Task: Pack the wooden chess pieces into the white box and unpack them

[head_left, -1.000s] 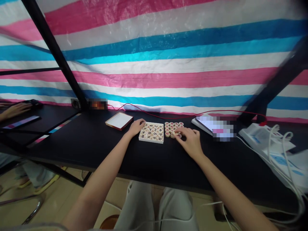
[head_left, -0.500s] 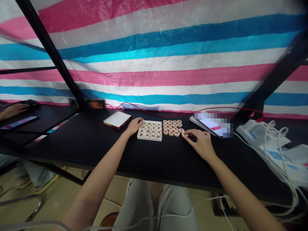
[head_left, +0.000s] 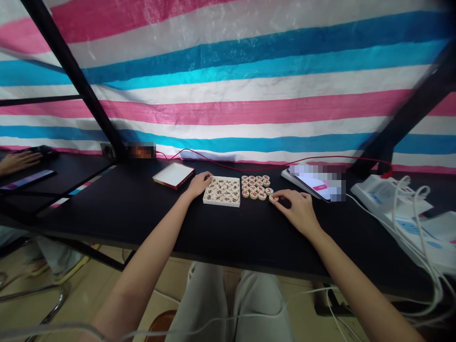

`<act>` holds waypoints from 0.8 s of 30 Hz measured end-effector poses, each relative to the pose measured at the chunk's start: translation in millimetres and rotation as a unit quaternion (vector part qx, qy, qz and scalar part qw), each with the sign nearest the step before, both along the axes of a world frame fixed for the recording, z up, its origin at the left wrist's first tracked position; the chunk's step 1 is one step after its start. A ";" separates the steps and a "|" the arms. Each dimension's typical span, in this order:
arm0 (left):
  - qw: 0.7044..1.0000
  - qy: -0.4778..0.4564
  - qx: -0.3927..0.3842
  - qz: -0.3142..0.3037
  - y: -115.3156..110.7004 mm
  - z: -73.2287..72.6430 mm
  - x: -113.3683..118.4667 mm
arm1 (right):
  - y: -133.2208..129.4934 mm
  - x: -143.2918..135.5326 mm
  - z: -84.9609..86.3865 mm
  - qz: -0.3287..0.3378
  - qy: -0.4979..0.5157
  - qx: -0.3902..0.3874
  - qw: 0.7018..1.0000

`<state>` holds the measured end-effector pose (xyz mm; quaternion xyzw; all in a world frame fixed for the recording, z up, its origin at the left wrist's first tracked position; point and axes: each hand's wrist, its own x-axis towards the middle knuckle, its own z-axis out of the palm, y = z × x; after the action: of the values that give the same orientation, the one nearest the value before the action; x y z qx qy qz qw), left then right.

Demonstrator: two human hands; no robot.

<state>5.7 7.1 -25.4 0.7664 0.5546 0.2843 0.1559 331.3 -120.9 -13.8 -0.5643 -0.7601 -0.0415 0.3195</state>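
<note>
A shallow white box [head_left: 221, 204] full of xiangqi pieces with black characters lies on the black table. At its far left corner, my left hand [head_left: 199, 184] has its curled fingers gripping the edge. Right of the box, several xiangqi pieces with red characters [head_left: 253, 186] stand side by side in rows on the tabletop. My right hand [head_left: 298, 209] pinches one red-marked xiangqi piece [head_left: 273, 198] between thumb and forefinger at the near right end of these rows. That piece sits at table level, beside another red one.
The box lid [head_left: 174, 175] lies open side up at the left. A phone [head_left: 315, 185] rests on a white object behind my right hand. White power strips [head_left: 402, 218] with cables fill the right side. A red cable [head_left: 231, 167] runs along the back. Another person's hand [head_left: 21, 162] is far left.
The view has shifted very slightly. Both hands stay in nearly the same place, my right fingers still on the same red-marked piece.
</note>
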 end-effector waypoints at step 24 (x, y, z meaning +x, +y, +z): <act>1.000 0.010 -0.006 0.006 -2.0 3.6 1.3 | -3.0 -1.1 1.6 0.002 -0.011 -0.006 1.000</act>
<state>7.0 5.1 -21.8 0.7647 0.5625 0.2744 0.1535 330.2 -123.9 -12.2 -0.5643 -0.7647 -0.0426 0.3082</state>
